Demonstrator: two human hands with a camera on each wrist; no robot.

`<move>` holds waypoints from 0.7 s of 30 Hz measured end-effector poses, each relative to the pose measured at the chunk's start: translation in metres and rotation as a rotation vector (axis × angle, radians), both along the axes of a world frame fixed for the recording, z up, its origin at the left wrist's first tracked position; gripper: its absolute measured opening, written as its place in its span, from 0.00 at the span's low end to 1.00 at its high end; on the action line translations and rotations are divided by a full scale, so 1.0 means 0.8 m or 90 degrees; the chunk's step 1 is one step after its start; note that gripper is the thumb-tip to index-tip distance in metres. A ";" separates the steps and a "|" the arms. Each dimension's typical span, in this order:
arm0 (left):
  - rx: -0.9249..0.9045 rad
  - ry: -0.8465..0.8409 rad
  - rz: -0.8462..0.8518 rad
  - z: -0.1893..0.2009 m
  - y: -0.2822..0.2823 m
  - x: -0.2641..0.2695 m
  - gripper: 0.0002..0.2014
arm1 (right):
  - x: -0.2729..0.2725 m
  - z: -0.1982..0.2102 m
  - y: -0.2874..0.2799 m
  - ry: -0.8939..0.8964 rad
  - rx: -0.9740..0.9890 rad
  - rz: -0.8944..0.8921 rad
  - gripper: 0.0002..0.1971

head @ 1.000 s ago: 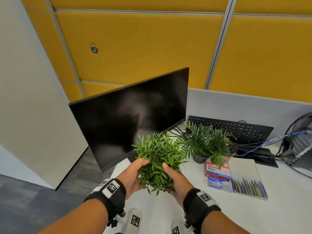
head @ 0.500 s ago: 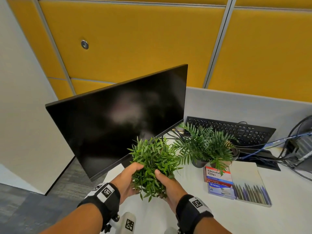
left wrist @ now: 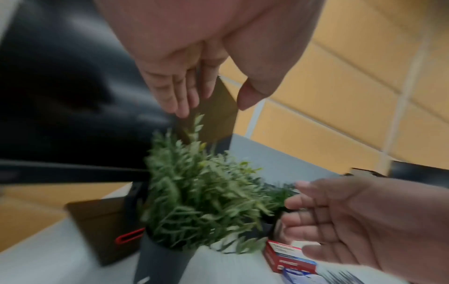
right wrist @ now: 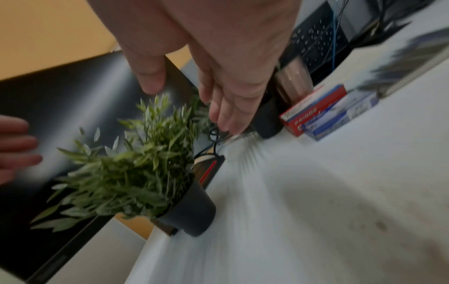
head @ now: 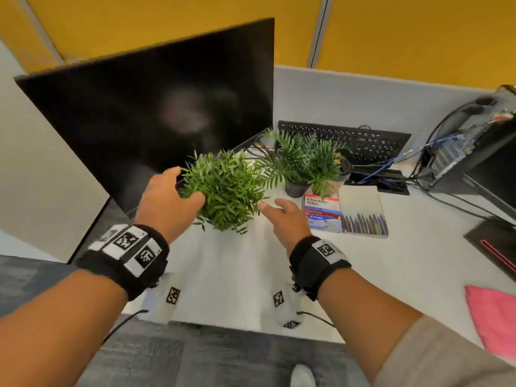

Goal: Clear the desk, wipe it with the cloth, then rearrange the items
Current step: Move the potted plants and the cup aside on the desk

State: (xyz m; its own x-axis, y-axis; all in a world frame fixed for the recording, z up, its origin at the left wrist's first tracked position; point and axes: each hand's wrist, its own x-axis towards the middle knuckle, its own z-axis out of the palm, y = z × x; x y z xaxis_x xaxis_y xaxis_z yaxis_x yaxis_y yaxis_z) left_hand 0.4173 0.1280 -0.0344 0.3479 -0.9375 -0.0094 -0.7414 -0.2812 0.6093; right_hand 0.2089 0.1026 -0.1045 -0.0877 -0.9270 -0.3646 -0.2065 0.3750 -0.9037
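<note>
Potted plant stood on the desk, dark pot down near the front-left edge, just ahead of the monitor foot. Half a second before, both hands were wrapped round the foliage and pot. Now they had let go. Left hand sat at the plant's left, fingers straight, fingertips brushing leaves at most; right hand was off to its right, fingers spread, holding nothing. Wrist views confirmed it: gaps between both palms and the leaves, though both views were blurred.

My read: plant placed, so this was the rearrange phase, one item down. Whether the wipe was complete I couldn't tell from this.

Containers, outward from the right hand:
- second dark pot with fern-like plant, just beyond the fingertips
- next to it a translucent cup-like holder, more greenery in front; contents unclear
- Double Clip box, closed, just right of the right hand, stacked on a blue box
- pen case beside that, row of pens showing

Further out: keyboard against the partition, cables, pink cloth at the desk's near-right edge.
</note>
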 end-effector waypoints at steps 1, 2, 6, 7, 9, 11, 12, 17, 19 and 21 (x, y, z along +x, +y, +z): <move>-0.051 -0.033 -0.027 0.011 0.007 -0.010 0.25 | -0.010 0.005 0.002 0.045 -0.017 -0.006 0.33; -0.090 -0.043 -0.065 0.020 0.013 -0.024 0.20 | -0.021 0.011 0.003 0.068 -0.028 -0.010 0.30; -0.098 -0.032 -0.223 0.026 0.022 -0.108 0.12 | -0.074 0.025 0.007 0.052 -0.028 -0.015 0.06; -0.079 -0.032 -0.263 0.022 0.020 -0.133 0.12 | -0.091 0.026 0.005 0.047 -0.016 -0.024 0.08; -0.032 -0.039 -0.340 0.012 0.009 -0.183 0.12 | -0.129 0.022 -0.005 0.086 -0.001 -0.028 0.08; 0.035 -0.036 -0.374 0.000 -0.004 -0.225 0.12 | -0.165 0.010 -0.021 0.148 0.006 -0.039 0.11; 0.070 -0.025 -0.380 -0.007 -0.013 -0.246 0.11 | -0.183 0.004 -0.031 0.165 0.019 -0.055 0.10; 0.202 0.029 -0.369 -0.056 -0.066 -0.328 0.14 | -0.261 -0.036 -0.092 0.205 0.025 -0.100 0.06; 0.237 0.051 -0.336 -0.080 -0.085 -0.354 0.15 | -0.281 -0.045 -0.115 0.204 0.021 -0.088 0.10; 0.273 0.106 -0.285 -0.103 -0.107 -0.377 0.16 | -0.297 -0.053 -0.140 0.205 0.022 -0.027 0.22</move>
State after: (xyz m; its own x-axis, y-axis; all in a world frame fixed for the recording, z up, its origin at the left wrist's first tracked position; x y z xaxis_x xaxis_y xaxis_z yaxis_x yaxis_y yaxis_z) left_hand 0.1155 0.0425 -0.1165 -0.1143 -0.8925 -0.4363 -0.7482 -0.2116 0.6288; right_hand -0.0287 -0.0094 -0.1468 -0.2416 -0.9075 -0.3437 -0.4633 0.4191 -0.7808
